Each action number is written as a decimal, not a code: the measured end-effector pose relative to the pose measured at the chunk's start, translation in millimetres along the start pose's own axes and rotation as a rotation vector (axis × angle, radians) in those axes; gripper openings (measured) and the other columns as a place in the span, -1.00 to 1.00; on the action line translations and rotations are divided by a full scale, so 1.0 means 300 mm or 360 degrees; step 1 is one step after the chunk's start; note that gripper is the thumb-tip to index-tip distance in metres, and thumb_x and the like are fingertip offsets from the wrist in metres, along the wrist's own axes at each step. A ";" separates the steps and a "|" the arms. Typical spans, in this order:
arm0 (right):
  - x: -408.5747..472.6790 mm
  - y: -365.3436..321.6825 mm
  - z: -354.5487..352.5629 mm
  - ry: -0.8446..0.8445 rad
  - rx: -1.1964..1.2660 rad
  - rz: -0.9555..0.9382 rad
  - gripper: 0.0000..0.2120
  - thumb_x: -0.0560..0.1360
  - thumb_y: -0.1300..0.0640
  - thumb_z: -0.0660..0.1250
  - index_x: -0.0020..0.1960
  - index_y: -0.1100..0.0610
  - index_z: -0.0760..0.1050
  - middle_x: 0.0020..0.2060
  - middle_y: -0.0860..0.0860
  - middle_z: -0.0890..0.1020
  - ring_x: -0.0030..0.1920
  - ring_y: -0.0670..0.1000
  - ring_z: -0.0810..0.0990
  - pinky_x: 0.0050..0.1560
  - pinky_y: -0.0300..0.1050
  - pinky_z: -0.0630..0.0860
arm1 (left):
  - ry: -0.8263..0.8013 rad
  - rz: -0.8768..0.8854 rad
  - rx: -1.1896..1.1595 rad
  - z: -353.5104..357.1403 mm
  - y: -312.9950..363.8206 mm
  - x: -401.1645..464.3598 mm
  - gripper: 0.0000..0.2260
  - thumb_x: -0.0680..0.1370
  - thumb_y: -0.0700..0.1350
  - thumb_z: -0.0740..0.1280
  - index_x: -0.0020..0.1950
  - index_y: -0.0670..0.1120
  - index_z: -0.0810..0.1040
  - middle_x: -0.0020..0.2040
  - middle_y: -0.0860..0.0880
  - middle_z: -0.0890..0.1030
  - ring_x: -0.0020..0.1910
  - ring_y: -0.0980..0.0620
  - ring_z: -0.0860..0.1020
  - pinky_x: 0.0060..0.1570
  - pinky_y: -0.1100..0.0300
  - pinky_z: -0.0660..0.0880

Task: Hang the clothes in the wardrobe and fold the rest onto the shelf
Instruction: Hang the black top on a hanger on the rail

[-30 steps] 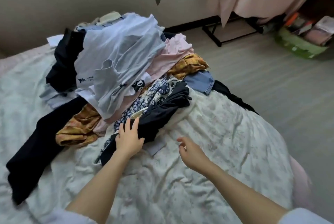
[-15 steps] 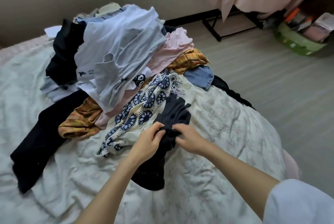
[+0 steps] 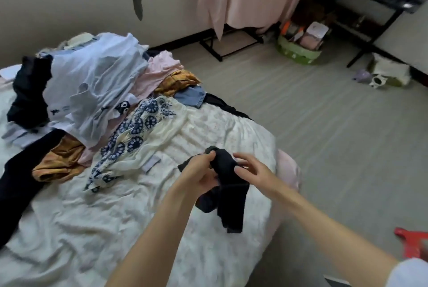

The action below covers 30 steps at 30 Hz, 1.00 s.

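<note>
step: sort out dark garment, held above bed near pile | left hand grips top | right hand fingers spread, perhaps touching | advice: find edges, shake flat before folding

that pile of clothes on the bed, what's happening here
A person is sorting laundry. The left hand grips a small dark garment, lifted above the white bedspread, while the right hand touches it with loose fingers. The clothes pile sits on the bed's far side, with a blue patterned cloth trailing out. Nothing looks folded yet.
</note>
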State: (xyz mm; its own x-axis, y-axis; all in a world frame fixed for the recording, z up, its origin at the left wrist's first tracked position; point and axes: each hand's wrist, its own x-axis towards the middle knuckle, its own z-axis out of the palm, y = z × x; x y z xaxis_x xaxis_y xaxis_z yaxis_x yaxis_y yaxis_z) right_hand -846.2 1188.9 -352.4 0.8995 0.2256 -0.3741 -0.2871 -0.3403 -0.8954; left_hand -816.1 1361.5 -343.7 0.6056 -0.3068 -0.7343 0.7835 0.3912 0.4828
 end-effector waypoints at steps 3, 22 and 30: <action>-0.173 0.038 -0.071 0.0057 0.0005 0.0011 -0.34 0.45 0.06 0.41 0.43 -0.11 0.14 0.23 -0.21 0.41 0.21 -0.29 0.45 0.14 -0.42 0.39 | -0.0269 -0.0132 -0.0147 0.181 -0.054 -0.041 -0.73 0.66 -0.13 0.06 0.16 -0.29 0.43 -0.02 -0.23 0.59 -0.05 -0.15 0.58 -0.18 -0.04 0.50; -1.501 0.179 -0.736 0.1772 0.1050 0.0090 -0.72 0.59 0.08 0.20 0.12 0.28 0.49 -0.09 0.20 0.59 -0.07 0.15 0.58 0.03 0.07 0.52 | -0.1668 0.1257 0.1913 1.206 -1.033 -0.480 -0.11 0.31 0.22 0.44 0.52 0.12 0.04 0.51 0.12 0.04 0.50 0.20 0.01 0.44 0.18 0.17; -1.975 0.282 -0.794 0.2240 0.1127 0.0007 -0.79 0.50 0.41 0.08 0.04 0.32 0.44 -0.09 0.22 0.59 -0.04 0.18 0.62 0.02 0.03 0.57 | -0.1524 0.1573 0.1890 1.430 -1.429 -0.539 -0.59 0.54 -0.30 0.21 0.38 -0.06 0.41 0.27 -0.05 0.47 0.24 0.01 0.45 0.14 0.43 0.32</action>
State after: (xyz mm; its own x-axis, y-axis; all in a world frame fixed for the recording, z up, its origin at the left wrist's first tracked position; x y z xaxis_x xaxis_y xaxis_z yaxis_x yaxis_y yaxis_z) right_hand -1325.1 809.0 -149.1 0.3556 -0.9078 -0.2224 -0.0174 0.2315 -0.9727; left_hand -1190.3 871.1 -227.1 0.3839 -0.8760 0.2921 -0.4609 0.0924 0.8826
